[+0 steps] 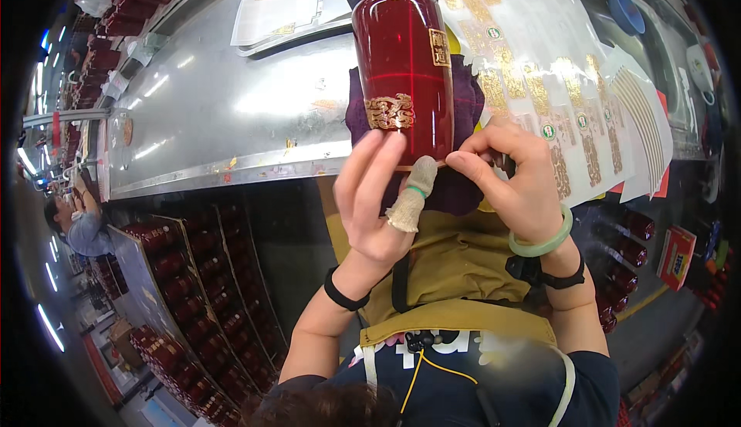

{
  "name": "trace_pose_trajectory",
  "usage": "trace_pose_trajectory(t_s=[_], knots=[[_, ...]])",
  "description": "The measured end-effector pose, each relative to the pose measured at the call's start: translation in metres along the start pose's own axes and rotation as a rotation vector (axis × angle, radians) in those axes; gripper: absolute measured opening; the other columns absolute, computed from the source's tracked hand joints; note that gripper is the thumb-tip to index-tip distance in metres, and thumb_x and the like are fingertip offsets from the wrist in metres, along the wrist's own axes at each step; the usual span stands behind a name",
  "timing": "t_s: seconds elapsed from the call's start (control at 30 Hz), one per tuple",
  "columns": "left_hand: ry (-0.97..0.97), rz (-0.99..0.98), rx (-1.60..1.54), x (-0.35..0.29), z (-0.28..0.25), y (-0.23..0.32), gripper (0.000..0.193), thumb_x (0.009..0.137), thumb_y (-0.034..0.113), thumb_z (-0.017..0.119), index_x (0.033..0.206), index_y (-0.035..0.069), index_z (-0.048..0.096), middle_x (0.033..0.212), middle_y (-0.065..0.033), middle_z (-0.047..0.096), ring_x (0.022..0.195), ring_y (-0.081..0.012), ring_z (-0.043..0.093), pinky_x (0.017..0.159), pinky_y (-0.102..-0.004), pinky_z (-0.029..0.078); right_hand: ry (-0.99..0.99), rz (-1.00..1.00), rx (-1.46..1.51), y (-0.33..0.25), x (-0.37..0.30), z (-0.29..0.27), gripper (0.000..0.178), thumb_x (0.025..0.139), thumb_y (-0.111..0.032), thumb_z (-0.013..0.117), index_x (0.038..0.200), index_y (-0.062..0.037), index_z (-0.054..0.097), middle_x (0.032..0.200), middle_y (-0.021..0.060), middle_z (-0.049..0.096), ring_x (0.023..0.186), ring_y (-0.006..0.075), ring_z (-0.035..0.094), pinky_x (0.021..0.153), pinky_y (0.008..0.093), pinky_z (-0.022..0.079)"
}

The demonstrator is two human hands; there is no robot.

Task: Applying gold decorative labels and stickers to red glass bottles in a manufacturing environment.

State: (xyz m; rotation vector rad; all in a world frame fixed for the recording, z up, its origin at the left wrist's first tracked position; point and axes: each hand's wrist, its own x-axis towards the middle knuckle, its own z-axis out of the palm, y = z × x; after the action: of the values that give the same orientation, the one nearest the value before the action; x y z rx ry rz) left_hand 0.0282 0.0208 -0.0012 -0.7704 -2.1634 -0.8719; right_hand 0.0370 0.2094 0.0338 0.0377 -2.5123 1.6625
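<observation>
A dark red glass bottle (397,56) lies on a dark purple cloth (467,91), its neck pointing away from me. It bears gold ornament stickers, and thin red light lines cross its body. My left hand (378,195) has its fingers stretched out, their tips touching the bottle below the lower gold ornament. Its thumb wears a beige cloth finger cot (409,203) with a green band and presses at the bottle's base edge. My right hand (513,172) pinches the end of a thin gold-toned strip (441,163) running along that base edge; the strip's rest is hidden behind the thumb.
Right of the bottle lie sheets of gold stickers (540,79) and a fan of striped strips (641,110). White sticker sheets (278,2) lie on the metal table (224,103). A blue bowl (625,14) stands far right. Racks of red bottles (201,288) stand below left.
</observation>
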Motion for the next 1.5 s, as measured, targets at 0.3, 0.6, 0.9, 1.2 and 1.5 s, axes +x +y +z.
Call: trace_pose_trajectory(t_s=[0.3, 0.6, 0.9, 1.2, 1.5], knots=[[0.161, -0.149, -0.158, -0.015, 0.010, -0.015, 0.029, 0.081, -0.015, 0.075, 0.107, -0.006, 0.067, 0.117, -0.0195, 0.072, 0.103, -0.0389, 0.073, 0.084, -0.0417, 0.064, -0.010, 0.004, 0.016, -0.001, 0.000, 0.001, 0.016, 0.085, -0.012, 0.082, 0.082, 0.0005, 0.072, 0.068, 0.0067, 0.057, 0.061, 0.0163, 0.051, 0.059, 0.0321, 0.040], [0.043, 0.028, 0.094, -0.013, 0.004, -0.008, 0.050, 0.079, -0.016, 0.076, 0.126, -0.016, 0.058, 0.127, -0.0220, 0.063, 0.123, -0.0406, 0.060, 0.104, -0.0459, 0.056, -0.011, -0.002, 0.000, 0.000, 0.000, -0.001, 0.015, 0.085, -0.011, 0.082, 0.083, 0.0004, 0.072, 0.069, 0.0064, 0.056, 0.061, 0.0156, 0.050, 0.058, 0.0318, 0.039], [-0.002, 0.018, -0.021, 0.000, 0.002, -0.002, 0.035, 0.079, -0.011, 0.080, 0.112, -0.011, 0.068, 0.116, -0.0188, 0.073, 0.113, -0.0392, 0.067, 0.091, -0.0426, 0.059, 0.002, 0.006, 0.001, -0.002, 0.000, 0.001, 0.015, 0.085, -0.010, 0.082, 0.081, -0.0001, 0.072, 0.069, 0.0060, 0.057, 0.062, 0.0153, 0.051, 0.059, 0.0310, 0.041], [0.110, -0.189, -0.129, -0.013, 0.008, -0.009, 0.033, 0.081, -0.015, 0.075, 0.113, -0.008, 0.070, 0.118, -0.0205, 0.072, 0.109, -0.0364, 0.071, 0.093, -0.0390, 0.060, 0.039, 0.240, 0.196, 0.000, -0.002, -0.001, 0.016, 0.090, -0.013, 0.078, 0.093, 0.0003, 0.069, 0.075, 0.0037, 0.062, 0.069, 0.0114, 0.053, 0.065, 0.0286, 0.045], [0.117, -0.249, -0.122, -0.018, 0.009, -0.007, 0.030, 0.078, -0.017, 0.075, 0.107, -0.012, 0.070, 0.118, -0.0219, 0.072, 0.109, -0.0401, 0.071, 0.092, -0.0417, 0.061, -0.050, 0.302, 0.377, 0.007, -0.001, 0.011, 0.020, 0.092, -0.017, 0.078, 0.096, -0.0021, 0.065, 0.080, -0.0009, 0.062, 0.069, 0.0062, 0.049, 0.064, 0.0245, 0.041]])
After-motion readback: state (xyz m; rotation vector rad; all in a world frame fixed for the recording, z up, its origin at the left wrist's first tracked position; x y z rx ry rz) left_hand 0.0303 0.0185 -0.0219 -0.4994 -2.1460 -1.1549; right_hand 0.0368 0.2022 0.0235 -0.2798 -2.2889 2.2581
